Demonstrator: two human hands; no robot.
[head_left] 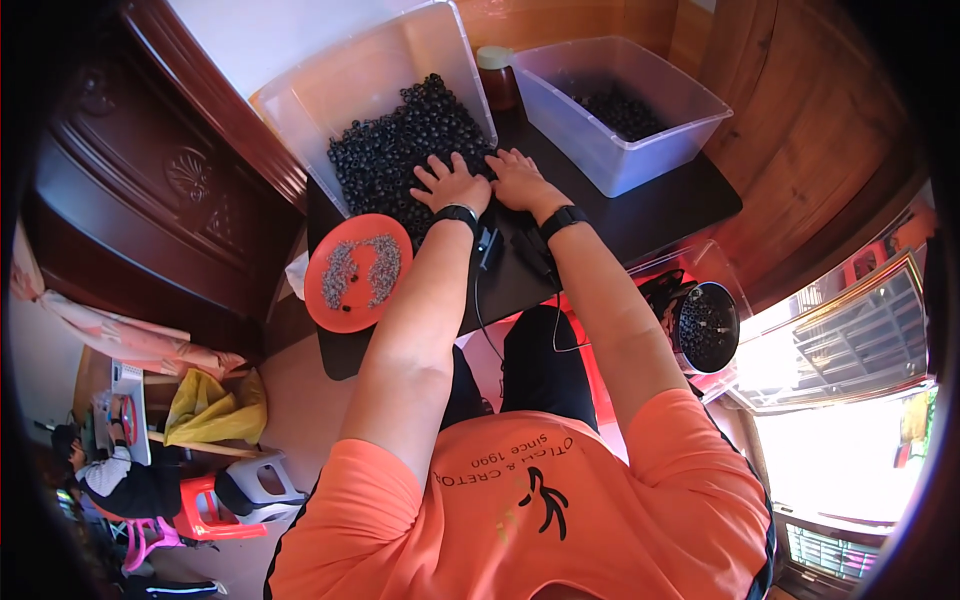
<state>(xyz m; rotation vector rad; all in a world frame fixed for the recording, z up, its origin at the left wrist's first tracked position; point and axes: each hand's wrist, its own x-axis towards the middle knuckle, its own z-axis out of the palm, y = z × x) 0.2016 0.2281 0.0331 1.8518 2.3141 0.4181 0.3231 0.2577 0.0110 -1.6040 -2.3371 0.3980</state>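
Head view: left hand point(455, 187), fingers spread, over black beads point(400, 150); right hand point(521, 184), spread, nothing visibly held, just beside. Beads: heaped at clear tub point(400, 48). Handling: likely best light, flat-palmed, limiting scatter.

Left grip point(455, 188), right grip point(521, 185): undersides hidden | black pieces point(400, 145): too small to identify | orange shirt point(600, 520): cut off below
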